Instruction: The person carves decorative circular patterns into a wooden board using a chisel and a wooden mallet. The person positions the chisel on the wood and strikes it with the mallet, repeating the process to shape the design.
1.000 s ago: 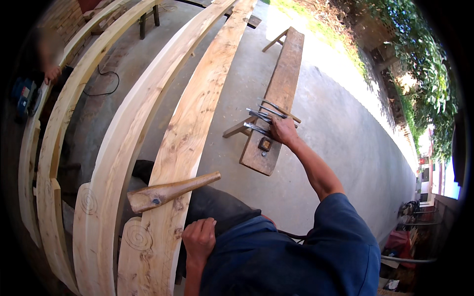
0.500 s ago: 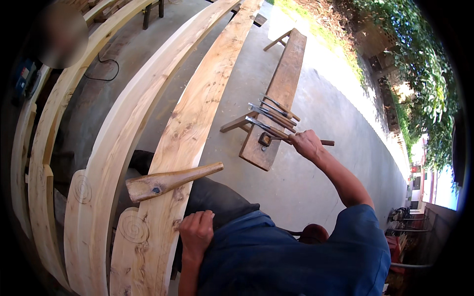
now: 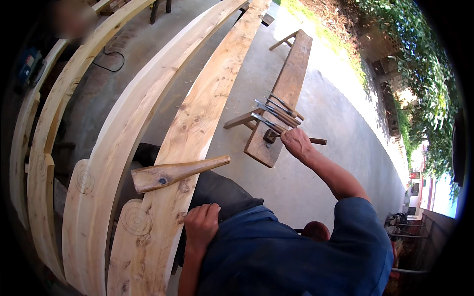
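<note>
Outdoors, on a concrete floor, a wooden handle is gripped by the right hand, whose fingers are closed around it at the near end of a narrow bench. The handle's long axis is laid nearly crosswise to the bench, its bare end pointed right, past the bench's edge. Its middle is covered by the hand; on the left, it seems to be carried on toward a dark block, though the join cannot be made out.

Just beyond the hand, several chisels are laid side by side across the bench — blades toward the upper left, handles toward the lower right.

The left hand is held, fingers curled, beside the edge of a pale board; whether anything is held in it cannot be told. Across that board a wooden mallet is laid, broad end left, grip right.
</note>
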Demonstrator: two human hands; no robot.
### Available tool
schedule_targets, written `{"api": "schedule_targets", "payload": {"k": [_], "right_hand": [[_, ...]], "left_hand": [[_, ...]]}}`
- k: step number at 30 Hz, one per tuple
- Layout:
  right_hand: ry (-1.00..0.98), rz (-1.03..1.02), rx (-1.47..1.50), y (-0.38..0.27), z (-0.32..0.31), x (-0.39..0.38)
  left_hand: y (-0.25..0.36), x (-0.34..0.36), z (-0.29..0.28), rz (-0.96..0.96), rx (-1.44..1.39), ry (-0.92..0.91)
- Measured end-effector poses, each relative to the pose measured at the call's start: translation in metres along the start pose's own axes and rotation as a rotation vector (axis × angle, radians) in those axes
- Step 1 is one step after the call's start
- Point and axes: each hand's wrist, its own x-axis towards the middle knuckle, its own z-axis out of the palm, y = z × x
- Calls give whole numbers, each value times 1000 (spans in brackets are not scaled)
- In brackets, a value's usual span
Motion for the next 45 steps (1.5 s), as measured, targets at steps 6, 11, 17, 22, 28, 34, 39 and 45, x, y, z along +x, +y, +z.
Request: {"api": "schedule_targets", "payload": {"k": [6,11,17,22,28,34,39,45], "right_hand": [[75,171,-42,9,-36,-11],[218,224,495,-108,-174,-10],[37,-390,924,-223,-208,-22],[-17,-613,929,-242,-232,-13],[263,-98,1204,-204,-268,44],[561,-318,884,-267,-213,91],[580,-311,655,-321,-201,102],[193,-154,1263,-294,-191,102]], "left_hand": [[10,3,-16,31,-27,102],[26,2,-36,123,77,267],[36,6,-53,153,115,343],[26,-22,-62,0,182,237],[9,-52,-94,-281,222,450],[-5,-87,-121,-570,221,979],[-9,-87,-135,-497,77,1147],[8,-24,-115,-39,92,732]]}}
